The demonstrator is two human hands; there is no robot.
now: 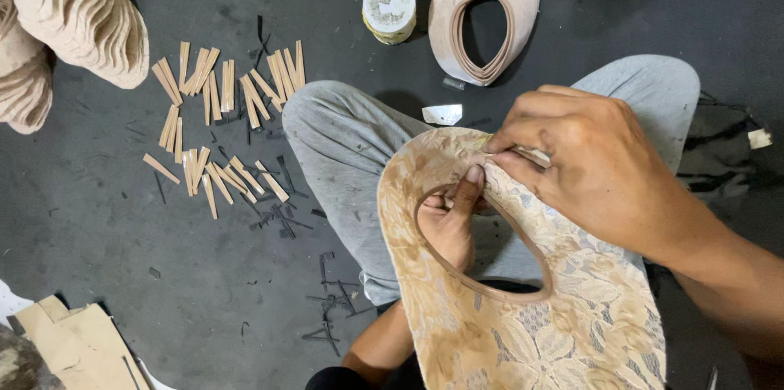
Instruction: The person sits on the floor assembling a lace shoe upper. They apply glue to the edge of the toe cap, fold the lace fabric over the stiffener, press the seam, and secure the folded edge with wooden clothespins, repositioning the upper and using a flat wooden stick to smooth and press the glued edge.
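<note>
While the left hand (447, 222) reaches through it, the lace shoe upper (523, 308) lies under the right hand (584, 165).

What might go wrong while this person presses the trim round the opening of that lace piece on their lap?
1. The lace-covered upper rests only on a knee, so it may slip as the right hand pinches the trim strip.
2. The left hand reaches through the opening; its thumb sits beside the pinch and might get squeezed.
3. The small round tin stands close by the knee and might be knocked.
</note>
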